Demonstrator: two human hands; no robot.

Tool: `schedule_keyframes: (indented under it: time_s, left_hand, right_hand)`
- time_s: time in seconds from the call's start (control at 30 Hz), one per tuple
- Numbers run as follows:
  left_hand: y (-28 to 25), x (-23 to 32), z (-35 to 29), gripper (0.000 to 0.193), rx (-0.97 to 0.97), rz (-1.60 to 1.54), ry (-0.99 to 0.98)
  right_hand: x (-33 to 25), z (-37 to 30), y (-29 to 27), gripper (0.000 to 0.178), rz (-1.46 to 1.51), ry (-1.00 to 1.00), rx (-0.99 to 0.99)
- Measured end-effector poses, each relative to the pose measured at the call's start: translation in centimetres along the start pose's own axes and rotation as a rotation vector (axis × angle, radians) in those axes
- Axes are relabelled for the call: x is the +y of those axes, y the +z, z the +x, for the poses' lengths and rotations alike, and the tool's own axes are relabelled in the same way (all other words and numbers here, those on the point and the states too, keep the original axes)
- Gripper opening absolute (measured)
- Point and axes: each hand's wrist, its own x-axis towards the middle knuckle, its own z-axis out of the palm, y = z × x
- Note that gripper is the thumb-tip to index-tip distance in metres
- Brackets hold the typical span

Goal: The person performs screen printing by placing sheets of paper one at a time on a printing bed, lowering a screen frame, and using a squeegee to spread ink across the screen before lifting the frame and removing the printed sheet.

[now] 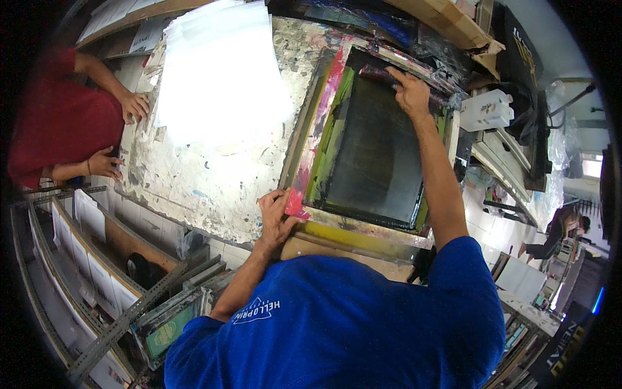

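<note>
In the head view, the right hand (411, 94) is closed on the squeegee (376, 74), its index finger stretched out along the dark bar. The squeegee lies directly under that grip, across the far end of the screen frame (321, 123). The dark mesh (376, 152) spreads from beneath this hand back toward the person, with yellow-green strips along its sides. The left hand (275, 217) grips the near left corner of the frame, fingers and thumb on either side of pink tape. Left of this grip extends the worn, ink-spotted table (214, 194); beyond it, farther from the person, lies a stack of white sheets (223, 78). Well left of both grips, a co-worker's two hands (134, 107) rest at the table's edge. Just right of the right hand stands a white container (486, 110); beyond that hand is brown cardboard (447, 26).
</note>
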Motion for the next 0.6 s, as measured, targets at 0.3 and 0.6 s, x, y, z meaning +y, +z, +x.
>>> schedule_keyframes:
  time_s: [0.3, 0.6]
  left_hand:
    - [-0.2, 2.1, 0.8, 0.080, 0.149, -0.172, 0.060]
    - [-3.8, 9.6, 6.0, 0.056, 0.409, -0.299, 0.077]
  right_hand:
    - [-13.5, -12.6, -9.9, 0.055, 0.093, 0.093, -0.037]
    - [-24.2, -15.1, -25.0, 0.066, 0.045, 0.049, -0.056]
